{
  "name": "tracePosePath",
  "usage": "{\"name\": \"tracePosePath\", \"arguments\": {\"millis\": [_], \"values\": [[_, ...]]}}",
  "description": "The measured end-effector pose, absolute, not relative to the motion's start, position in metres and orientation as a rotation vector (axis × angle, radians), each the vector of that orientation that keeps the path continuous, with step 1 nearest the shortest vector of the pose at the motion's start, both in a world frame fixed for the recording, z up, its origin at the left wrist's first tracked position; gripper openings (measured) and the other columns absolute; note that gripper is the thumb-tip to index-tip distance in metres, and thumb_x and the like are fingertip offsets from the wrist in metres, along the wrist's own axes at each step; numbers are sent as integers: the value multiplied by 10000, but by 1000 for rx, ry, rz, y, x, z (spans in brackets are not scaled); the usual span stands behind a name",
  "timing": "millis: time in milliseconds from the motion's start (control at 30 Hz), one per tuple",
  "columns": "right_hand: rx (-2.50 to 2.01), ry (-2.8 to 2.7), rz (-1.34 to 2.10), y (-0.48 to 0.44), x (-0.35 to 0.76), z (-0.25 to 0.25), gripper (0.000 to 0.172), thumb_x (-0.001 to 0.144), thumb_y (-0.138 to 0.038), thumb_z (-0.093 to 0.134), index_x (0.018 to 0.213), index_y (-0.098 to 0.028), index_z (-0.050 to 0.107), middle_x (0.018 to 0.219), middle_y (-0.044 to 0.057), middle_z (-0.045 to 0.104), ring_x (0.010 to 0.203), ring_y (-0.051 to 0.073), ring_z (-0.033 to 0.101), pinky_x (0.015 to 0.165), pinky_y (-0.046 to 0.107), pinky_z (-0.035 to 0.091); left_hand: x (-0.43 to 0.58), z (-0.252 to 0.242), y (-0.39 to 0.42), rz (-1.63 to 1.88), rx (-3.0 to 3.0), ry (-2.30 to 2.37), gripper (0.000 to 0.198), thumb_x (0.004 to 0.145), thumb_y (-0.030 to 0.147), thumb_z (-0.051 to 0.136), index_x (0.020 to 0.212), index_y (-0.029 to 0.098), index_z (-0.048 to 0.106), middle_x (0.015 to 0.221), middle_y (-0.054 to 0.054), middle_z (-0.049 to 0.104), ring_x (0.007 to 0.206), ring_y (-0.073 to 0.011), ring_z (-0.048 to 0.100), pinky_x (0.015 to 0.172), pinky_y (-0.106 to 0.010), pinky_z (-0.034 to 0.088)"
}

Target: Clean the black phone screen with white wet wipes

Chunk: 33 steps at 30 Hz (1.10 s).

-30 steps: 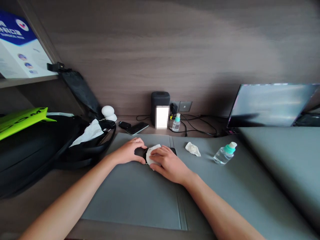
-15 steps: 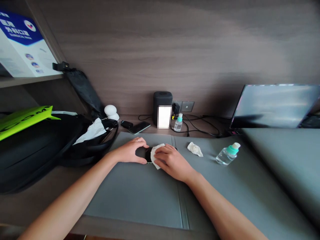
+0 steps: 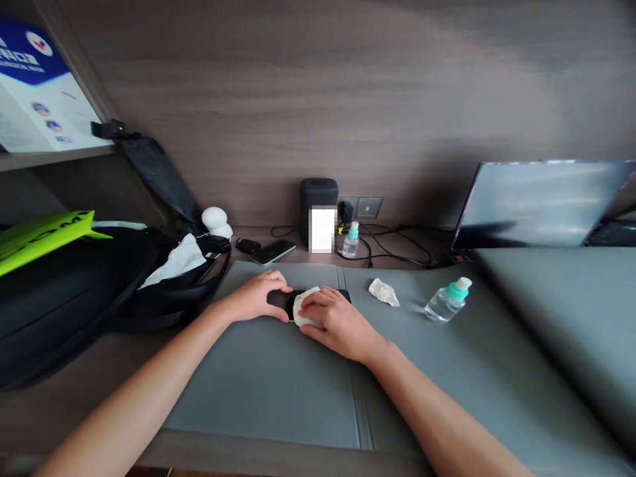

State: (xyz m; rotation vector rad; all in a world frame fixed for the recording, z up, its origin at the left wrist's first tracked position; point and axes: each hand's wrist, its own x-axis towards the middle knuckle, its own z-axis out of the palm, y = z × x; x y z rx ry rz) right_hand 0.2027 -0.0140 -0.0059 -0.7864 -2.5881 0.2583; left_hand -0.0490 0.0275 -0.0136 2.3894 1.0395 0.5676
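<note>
A black smartphone (image 3: pixel 290 303) lies flat and crosswise on the grey desk mat (image 3: pixel 263 377). Its left end sits between the thumb and fingers of my left hand (image 3: pixel 256 296), which grips the two long edges. My right hand (image 3: pixel 338 321) presses a white tissue (image 3: pixel 301 310) onto the phone's face, fingers bent over it, so most of the phone is hidden. To the right of that hand is a crumpled tissue (image 3: pixel 383 291). A clear spray bottle with a teal collar (image 3: pixel 447 303) rests tilted farther right.
Behind the mat are another phone (image 3: pixel 273 252), a small black object (image 3: pixel 248 246), a black speaker (image 3: pixel 318 192), a small bottle (image 3: pixel 350 245) and cables (image 3: pixel 402 255). A black bag (image 3: pixel 74 298) is at left; a laptop screen (image 3: pixel 531 205) stands at right.
My right hand and the tissue have slid a little left along the phone, and more of its right end shows. My left hand keeps its grip. The view has shifted slightly.
</note>
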Motion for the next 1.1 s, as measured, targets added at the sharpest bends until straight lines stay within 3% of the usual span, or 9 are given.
{"name": "tracePosePath", "arguments": {"millis": [200,400,533,633,767,867,967,1100], "values": [[-907,-2526,222,-14,198,-9,160,946,-288,581,1030,-206,690,1026,79,659,999,219,590,919,382,447,-49,-15,28,580,2382,1037,502,663,441,852,1096,250,685,1067,-40,619,1037,-250,583,940,-391,447],[-791,-2589,233,-20,191,-8,170,942,-314,594,1039,-205,682,1065,66,652,1016,210,582,1021,409,377,-49,-16,28,594,2362,1036,486,680,447,837,1099,253,683,1052,-32,608,1039,-247,581,946,-389,444],[-889,-2535,217,-16,198,-6,221,992,-329,508,982,-211,695,986,70,659,950,207,598,973,418,405,-48,-14,27,576,2363,1048,494,669,442,845,1089,241,680,1055,-36,613,1037,-251,580,943,-385,444],[-908,-2539,191,-17,194,-7,277,980,-413,518,1063,-200,675,1058,91,645,1025,234,579,994,433,407,-48,-13,26,566,2370,1053,487,670,436,844,1083,240,675,1062,-30,609,1040,-249,579,938,-374,444],[-852,-2600,218,-23,188,-8,402,935,-497,569,1216,-213,607,1235,100,602,1176,266,529,1116,517,296,-48,-12,25,562,2381,1054,440,686,426,835,1044,233,668,1054,-25,599,1028,-239,577,915,-356,447],[-877,-2628,216,-22,191,-5,337,963,-469,533,1178,-226,623,1205,83,622,1163,251,552,1148,570,216,-48,-13,25,547,2378,1063,453,686,415,837,1061,230,664,1058,-27,599,1038,-240,572,925,-359,444],[-947,-2628,159,-18,194,-3,314,988,-444,492,1111,-204,651,1119,83,646,1101,231,586,1150,555,224,-47,-12,25,540,2374,1067,497,676,419,843,1098,232,660,1069,-28,603,1054,-244,570,947,-365,437],[-894,-2648,119,-20,190,-5,416,955,-523,512,1185,-194,622,1208,106,617,1174,258,541,1154,538,238,-47,-10,25,543,2383,1058,464,683,423,836,1071,228,670,1070,-29,603,1046,-243,574,937,-363,441]]}}
